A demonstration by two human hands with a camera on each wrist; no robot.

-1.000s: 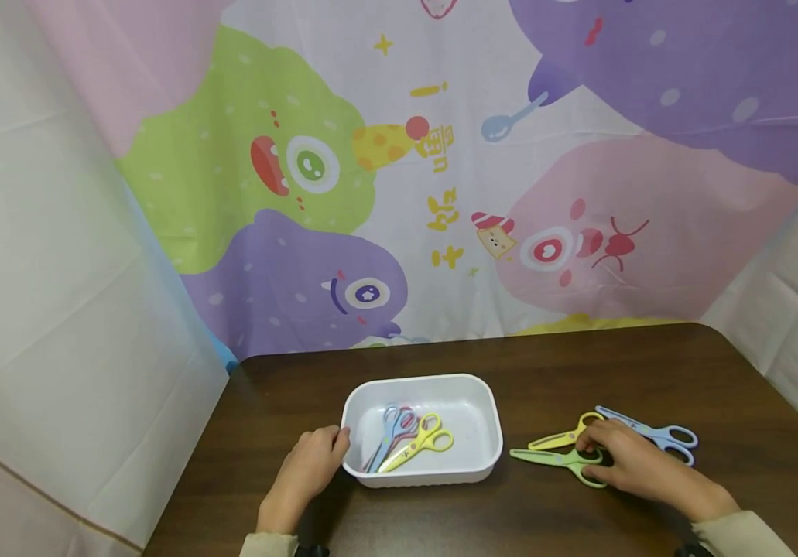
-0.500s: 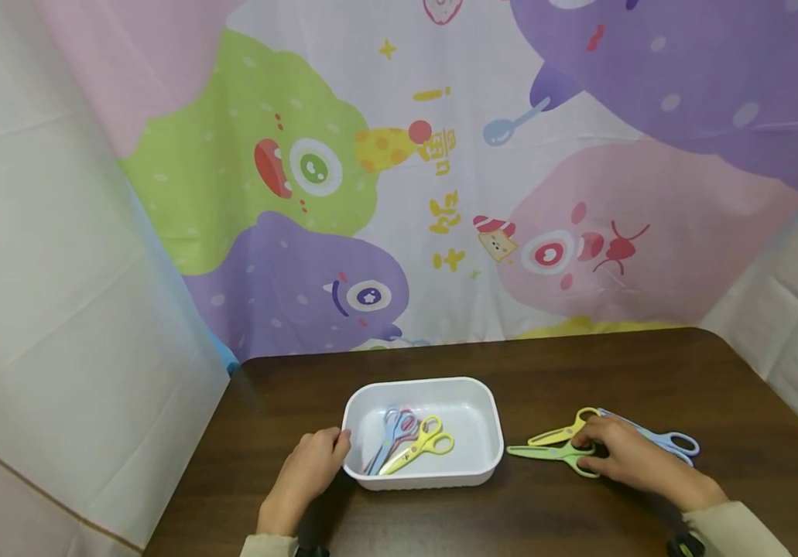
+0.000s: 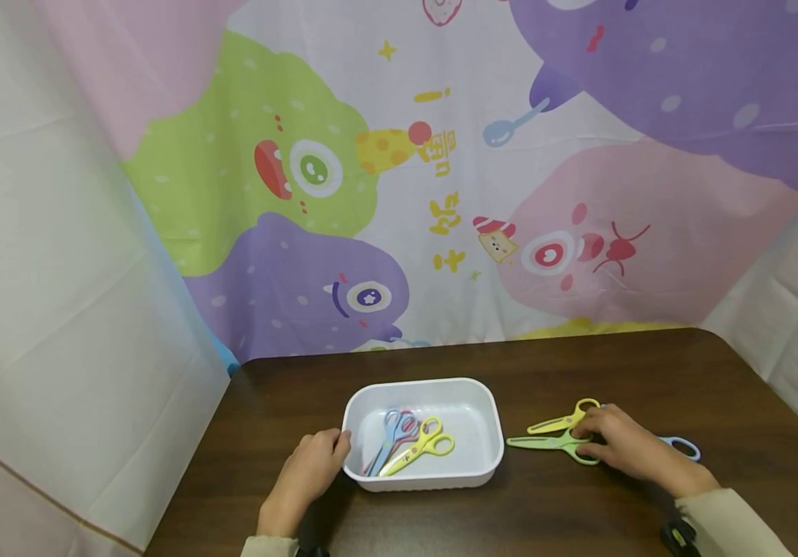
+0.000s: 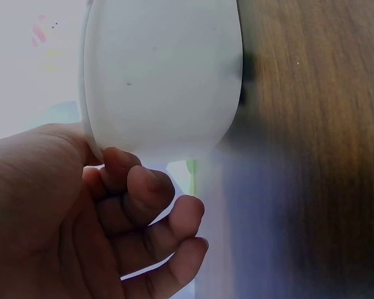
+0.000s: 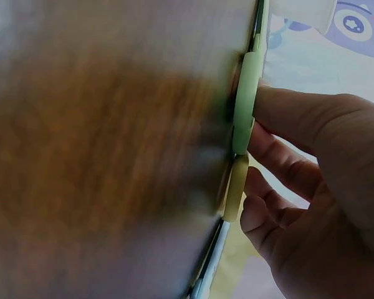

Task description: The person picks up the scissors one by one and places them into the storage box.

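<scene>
Right hand [image 3: 624,442] pinches green scissors [image 3: 552,443]; left hand [image 3: 309,467] grips white tray [image 3: 426,483]. Likely light, stiff: hold the handle loops [image 5: 245,93].

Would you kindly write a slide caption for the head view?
Left hand grips a white tray; right hand touches green scissors on the brown table.

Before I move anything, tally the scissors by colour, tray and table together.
Blue scissors: 2, one pair in the white tray, another on the table, partly hidden by the right hand
Yellow scissors: 2, one pair in the tray, another on the table
Green scissors: 1, on the table
Pink scissors: 1, in the tray, partly covered
Total: 6
</scene>
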